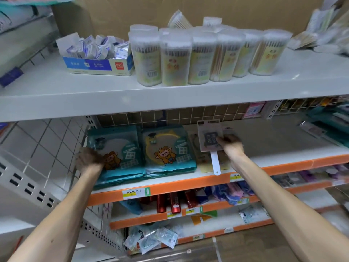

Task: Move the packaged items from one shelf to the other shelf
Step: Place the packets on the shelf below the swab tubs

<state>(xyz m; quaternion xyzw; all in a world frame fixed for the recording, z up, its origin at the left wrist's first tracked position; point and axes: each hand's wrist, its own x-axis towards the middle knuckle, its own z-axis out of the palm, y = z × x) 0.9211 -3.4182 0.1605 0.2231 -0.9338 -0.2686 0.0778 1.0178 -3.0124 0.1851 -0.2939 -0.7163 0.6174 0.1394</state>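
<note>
Pickup underway: right hand pinches flat pink carded packet; left hand on teal plastic cartoon pouch, grip blurred, unclear. Next likely: lift both clear.

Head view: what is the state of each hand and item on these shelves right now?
pink card pack: held up off the shelf, pinched by the right hand.
left teal stack: lying flat, left hand on it, grip too blurred to tell.
right teal stack: lying flat, untouched.
swab jars: upright, lids on.
blue box: open, holding small packets.
</note>
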